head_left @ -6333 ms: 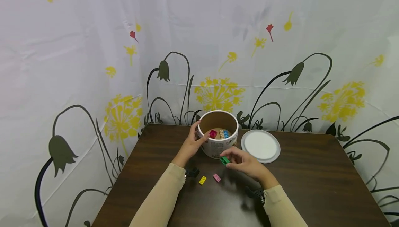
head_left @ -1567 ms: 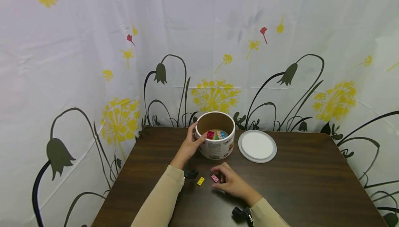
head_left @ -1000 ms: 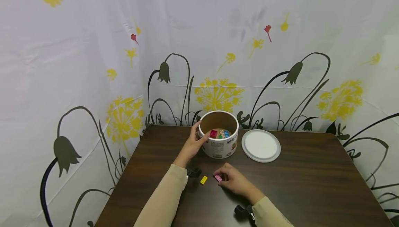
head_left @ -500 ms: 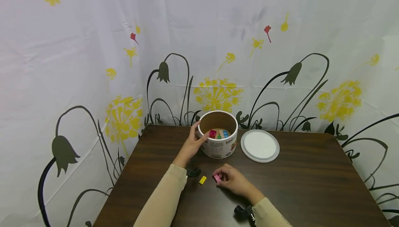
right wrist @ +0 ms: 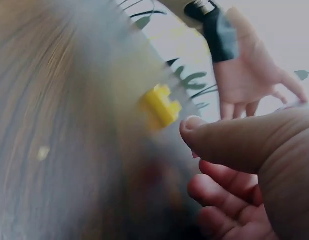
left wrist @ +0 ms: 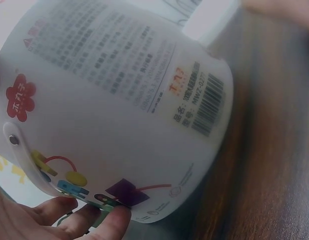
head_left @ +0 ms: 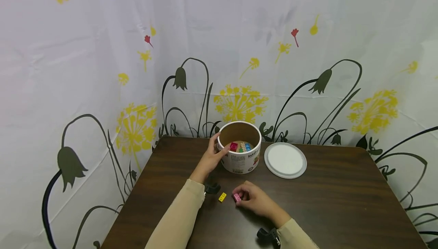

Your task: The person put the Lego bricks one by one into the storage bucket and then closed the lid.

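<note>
My left hand [head_left: 208, 160] holds a white bucket [head_left: 238, 163], thumb over its rim and fingers along its side. In the left wrist view those fingers touch the printed wall of the bucket [left wrist: 109, 130]. Inside it lie a red brick [head_left: 234, 146], a tan brick [head_left: 243, 146], a blue brick [head_left: 248, 147] and a partly hidden green one. Down on the tabletop, my right hand [head_left: 256, 200] pinches a pink toy brick [head_left: 237, 197]; the right wrist view shows only a sliver of it behind the thumb. Just left of it is a yellow brick [head_left: 222, 197].
A round white lid [head_left: 285, 160] lies right of the bucket on the dark wooden table [head_left: 335, 188]. Behind the table's far edge hangs a flower-printed curtain [head_left: 191, 21].
The green brick, earlier in my right hand, is now in the bucket. My right hand has moved down to the pink brick, and its fingers have closed on it. My left hand stays put.
</note>
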